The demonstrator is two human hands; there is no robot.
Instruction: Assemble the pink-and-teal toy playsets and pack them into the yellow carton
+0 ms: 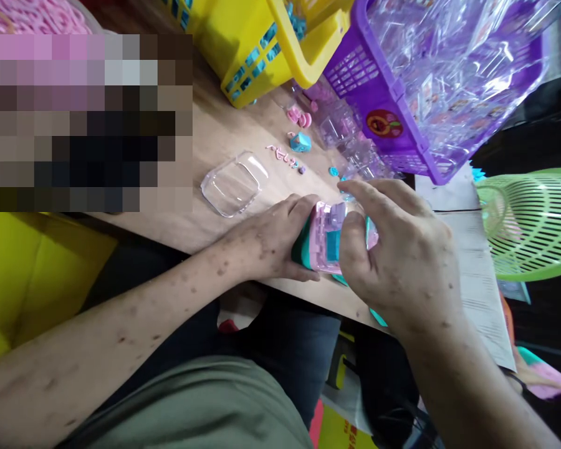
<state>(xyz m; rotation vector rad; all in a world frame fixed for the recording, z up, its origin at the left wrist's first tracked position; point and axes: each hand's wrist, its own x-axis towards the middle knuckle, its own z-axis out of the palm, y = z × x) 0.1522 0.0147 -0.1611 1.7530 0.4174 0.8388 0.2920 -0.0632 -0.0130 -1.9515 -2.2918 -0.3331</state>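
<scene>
My left hand point(285, 240) is wrapped around a small pink and teal plastic toy case point(318, 240), pressing it near the table's front edge. The case has a pink inside with a lilac block point(335, 216) and a teal panel. Over its right side hovers my right hand point(397, 249), index finger stretched out and thumb apart from it. That thumb overlaps the case; whether it touches cannot be seen. Left of the case lies a clear plastic cover point(234, 184). Beyond it are a pink chain point(283, 156), a small blue block point(300, 142) and a blue disc point(333, 171).
A yellow basket point(266, 53) with teal pieces stands at the back, beside a purple basket point(383, 93) of clear packaging. Clear plastic shells point(341, 128) lie before it. A green basket point(533, 224) and white paper point(477, 268) are at right. The upper left is pixelated.
</scene>
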